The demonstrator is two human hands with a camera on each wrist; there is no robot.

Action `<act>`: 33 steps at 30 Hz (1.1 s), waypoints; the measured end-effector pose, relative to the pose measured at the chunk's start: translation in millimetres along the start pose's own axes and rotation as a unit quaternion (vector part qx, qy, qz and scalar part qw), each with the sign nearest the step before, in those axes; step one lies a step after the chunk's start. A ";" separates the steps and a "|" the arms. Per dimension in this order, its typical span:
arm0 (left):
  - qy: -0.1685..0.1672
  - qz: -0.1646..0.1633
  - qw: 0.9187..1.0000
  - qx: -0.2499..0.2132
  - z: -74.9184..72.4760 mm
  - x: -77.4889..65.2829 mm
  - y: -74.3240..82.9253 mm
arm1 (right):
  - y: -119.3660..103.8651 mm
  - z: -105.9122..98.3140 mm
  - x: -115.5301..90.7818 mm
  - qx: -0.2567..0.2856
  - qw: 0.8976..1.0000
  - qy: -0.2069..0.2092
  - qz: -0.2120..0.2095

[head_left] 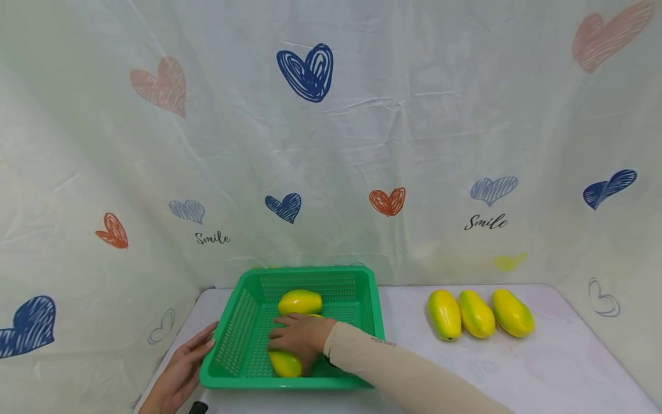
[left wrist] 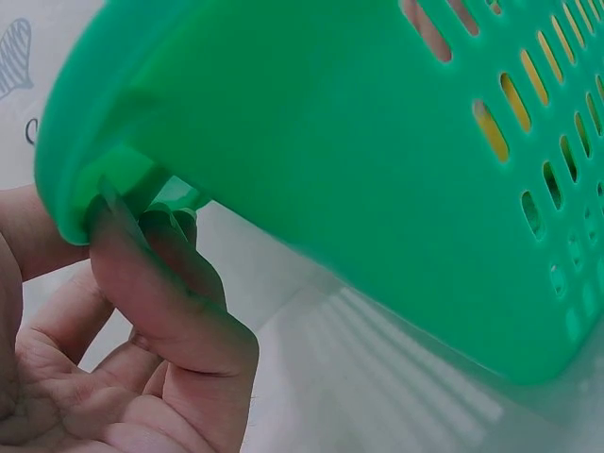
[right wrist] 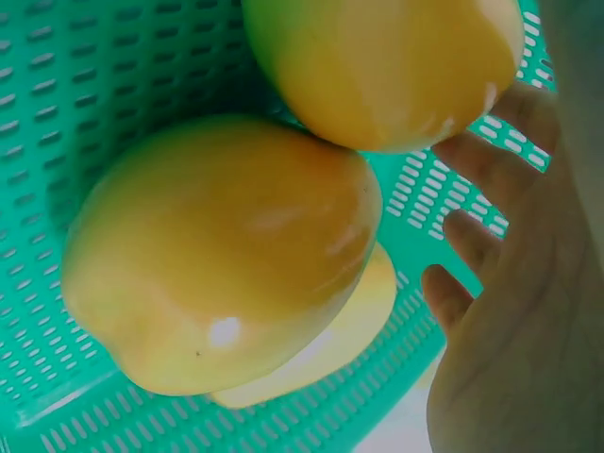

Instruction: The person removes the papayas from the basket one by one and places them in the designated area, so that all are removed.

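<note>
A green plastic basket (head_left: 226, 328) stands on the table. My left hand (head_left: 178, 368) is at its left side, pinching the rim between thumb and fingers, as the left wrist view shows. Inside the basket are three yellow-green papayas: one at the back (head_left: 300, 302), one mostly covered by my right hand (head_left: 300, 339), and one at the front (head_left: 285, 364). That hand reaches in from the right, palm down, its fingers spread and loosely bent. In the right wrist view the fingertips (right wrist: 453, 231) lie beside the papayas, one touching the upper papaya (right wrist: 387, 66). The thumb is hidden there.
Three more papayas (head_left: 477, 314) lie side by side on the white table (head_left: 414, 356), right of the basket. A pale curtain (head_left: 341, 155) printed with hearts hangs behind and at the sides. Something dark (head_left: 199, 407) shows by the left wrist.
</note>
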State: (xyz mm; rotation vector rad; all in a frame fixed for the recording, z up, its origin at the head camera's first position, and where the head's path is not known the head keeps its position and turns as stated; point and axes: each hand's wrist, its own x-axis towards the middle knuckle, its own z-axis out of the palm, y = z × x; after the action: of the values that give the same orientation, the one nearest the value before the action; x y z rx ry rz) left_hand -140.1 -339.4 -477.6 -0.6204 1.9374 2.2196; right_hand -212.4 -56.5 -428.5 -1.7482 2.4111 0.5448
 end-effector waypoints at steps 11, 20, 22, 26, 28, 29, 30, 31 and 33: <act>-0.006 0.000 1.000 0.000 0.2 0.2 -1.6 | 7.5 5.2 -16.8 0.013 1.000 -0.014 -0.003; 0.000 -0.003 1.000 0.005 0.7 2.3 -1.6 | 9.9 9.1 -23.9 -0.001 1.000 -0.016 -0.009; 0.000 -0.003 1.000 0.008 0.6 2.5 -1.6 | 10.3 9.5 -25.5 -0.004 1.000 -0.016 -0.012; 0.004 -0.005 1.000 0.007 0.2 2.8 -0.9 | 11.5 8.3 -31.1 -0.005 1.000 -0.007 -0.018; 0.000 -0.004 1.000 0.010 -0.6 2.7 -0.5 | 12.1 7.3 -35.4 0.000 1.000 0.005 -0.017; 0.001 -0.004 1.000 0.011 -0.9 2.7 -0.4 | 12.4 6.5 -37.9 0.002 1.000 0.012 -0.017; 0.001 -0.005 1.000 0.011 -1.4 2.8 -0.2 | 13.1 6.0 -40.5 0.005 1.000 0.019 -0.016; -0.001 -0.004 1.000 0.013 -1.7 2.7 0.1 | 13.8 5.4 -43.4 0.008 1.000 0.026 -0.015; -0.003 -0.003 1.000 0.015 -2.1 3.0 0.6 | 15.6 4.3 -49.2 0.019 0.999 0.039 -0.013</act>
State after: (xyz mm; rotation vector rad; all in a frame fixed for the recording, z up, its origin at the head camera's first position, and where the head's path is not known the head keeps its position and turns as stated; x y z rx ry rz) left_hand -142.6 -342.1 -478.4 -0.6144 1.9600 2.1812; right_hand -211.4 -6.7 -414.4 -1.8155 2.4296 0.4316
